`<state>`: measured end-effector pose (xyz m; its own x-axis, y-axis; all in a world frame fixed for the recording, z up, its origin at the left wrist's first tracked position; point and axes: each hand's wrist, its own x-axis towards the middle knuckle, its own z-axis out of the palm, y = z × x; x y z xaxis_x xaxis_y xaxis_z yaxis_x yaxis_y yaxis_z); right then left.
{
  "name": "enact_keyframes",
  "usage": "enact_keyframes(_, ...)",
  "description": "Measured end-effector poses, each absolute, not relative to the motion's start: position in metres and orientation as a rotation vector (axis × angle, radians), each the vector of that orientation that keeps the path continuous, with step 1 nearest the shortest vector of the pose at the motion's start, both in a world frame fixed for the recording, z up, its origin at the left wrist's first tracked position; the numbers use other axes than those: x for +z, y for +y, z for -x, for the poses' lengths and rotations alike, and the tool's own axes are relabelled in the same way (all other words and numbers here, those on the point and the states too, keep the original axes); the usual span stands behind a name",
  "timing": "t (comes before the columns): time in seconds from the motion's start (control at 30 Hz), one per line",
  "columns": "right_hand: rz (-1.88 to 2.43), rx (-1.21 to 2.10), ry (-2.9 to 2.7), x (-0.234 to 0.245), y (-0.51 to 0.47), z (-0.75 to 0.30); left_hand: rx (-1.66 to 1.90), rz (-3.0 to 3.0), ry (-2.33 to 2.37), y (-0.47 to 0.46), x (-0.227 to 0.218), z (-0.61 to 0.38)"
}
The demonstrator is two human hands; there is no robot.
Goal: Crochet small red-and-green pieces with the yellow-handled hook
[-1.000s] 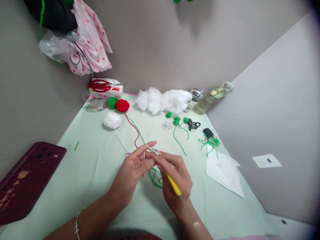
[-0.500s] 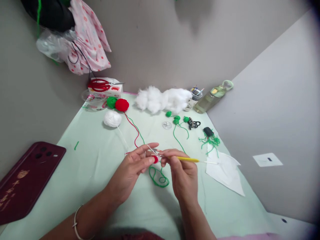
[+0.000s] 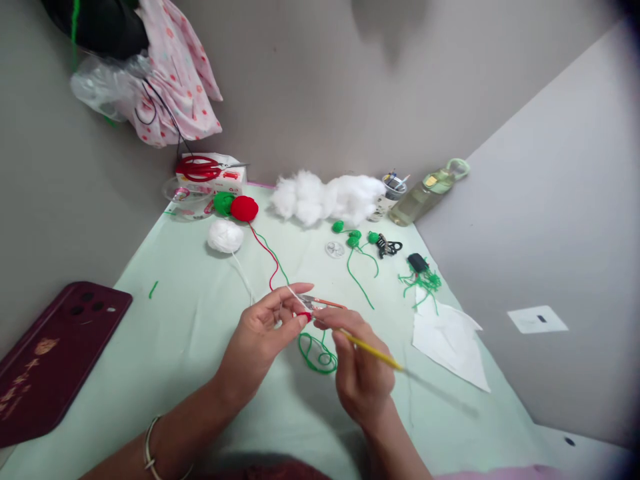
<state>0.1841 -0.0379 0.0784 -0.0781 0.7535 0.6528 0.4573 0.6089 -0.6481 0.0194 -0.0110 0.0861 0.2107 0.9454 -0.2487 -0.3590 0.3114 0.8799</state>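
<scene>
My left hand point(image 3: 265, 337) pinches a small red crochet piece point(image 3: 305, 316) between thumb and fingers. White yarn runs over its raised index finger from the white yarn ball point(image 3: 225, 237). In my right hand point(image 3: 364, 367) is a crochet hook with a yellow handle point(image 3: 373, 349), its rear shaft blurred and slanting down to the right. The hook's tip meets the work but is partly hidden by fingers. Just behind the hands lies a pair of small scissors point(image 3: 327, 302) with orange handles. A green yarn loop point(image 3: 319, 353) rests on the table below the work.
Red point(image 3: 245, 209) and green yarn balls point(image 3: 223, 203) sit at the back left by a box with red scissors point(image 3: 199, 168). White stuffing point(image 3: 325, 199), a pen cup point(image 3: 393, 193) and a bottle point(image 3: 425, 197) line the back. A dark red phone point(image 3: 65, 360) lies left, white sheets point(image 3: 450, 343) right.
The hook has tilted, its rear end swinging down to the right as my right hand turned. The red piece shifted slightly left, and the small scissors behind show more.
</scene>
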Motion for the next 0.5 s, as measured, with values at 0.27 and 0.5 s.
enact_keyframes(0.27,1.073,0.356,-1.563,0.079,-0.037,-0.185,0.852,-0.361,0.705,-0.009,0.088,-0.021)
enact_keyframes(0.5,1.031,0.645,-1.423,0.083,-0.029,-0.177,0.968,-0.598,0.797,-0.01,0.088,-0.023)
